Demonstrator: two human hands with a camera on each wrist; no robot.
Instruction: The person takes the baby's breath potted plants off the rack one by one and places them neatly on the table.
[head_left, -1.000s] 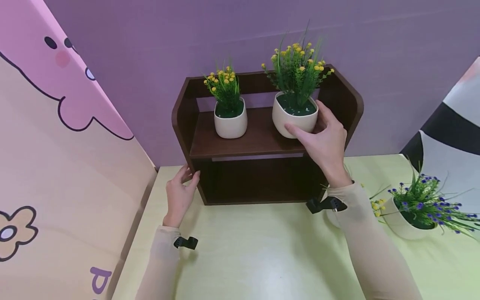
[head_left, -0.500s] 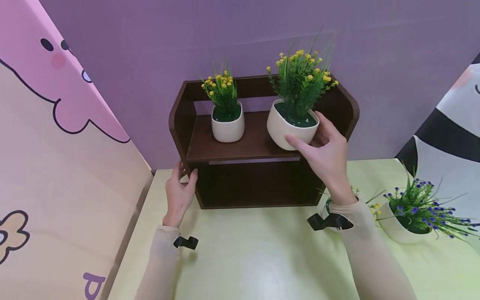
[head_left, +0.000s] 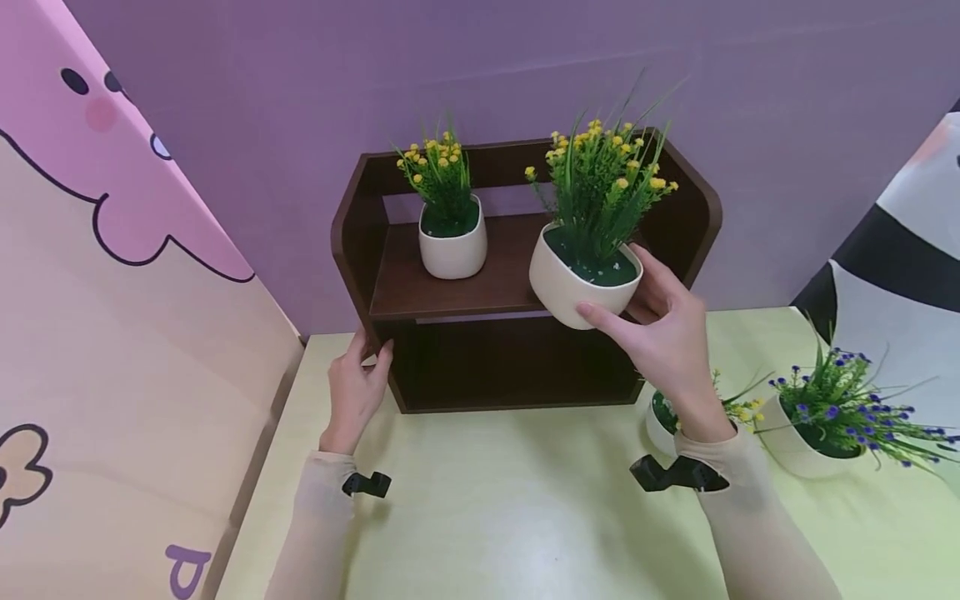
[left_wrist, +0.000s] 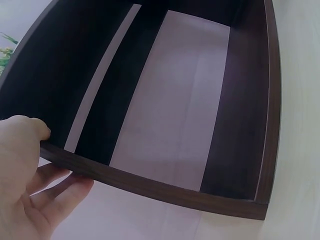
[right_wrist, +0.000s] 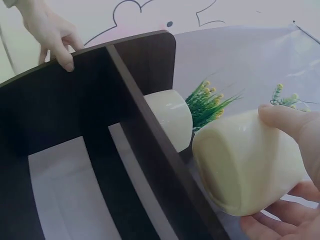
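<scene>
At the far left stood a pale panel (head_left: 135,350) printed with a pink cartoon figure, a flower outline and a purple letter. Beside it, on the pale tabletop (head_left: 495,508), the left hand (head_left: 356,392) pinched the left side wall of a dark brown shelf (head_left: 510,250), its thumb on the inner face and its fingers on the outer one, as the left wrist view also showed. A black device sat at the cuff of each light sleeve.

The shelf stood upright near the purple wall (head_left: 480,75). On the left part of its upper board rested a small white pot (head_left: 453,257) of grass and yellow flowers. To the right, a larger white pot (head_left: 573,290) with similar yellow flowers was held in the air at the board's front edge, its rim slanting down to the right. The right hand (head_left: 671,346) gripped it from the right, thumb on the near side, fingers round the far side.

Farther right on the tabletop, a third white pot (head_left: 660,427) with yellow flowers was partly hidden by the right wrist. Near it stood a white pot (head_left: 798,446) of blue-purple flowers, before a black-and-white printed panel (head_left: 900,275).
</scene>
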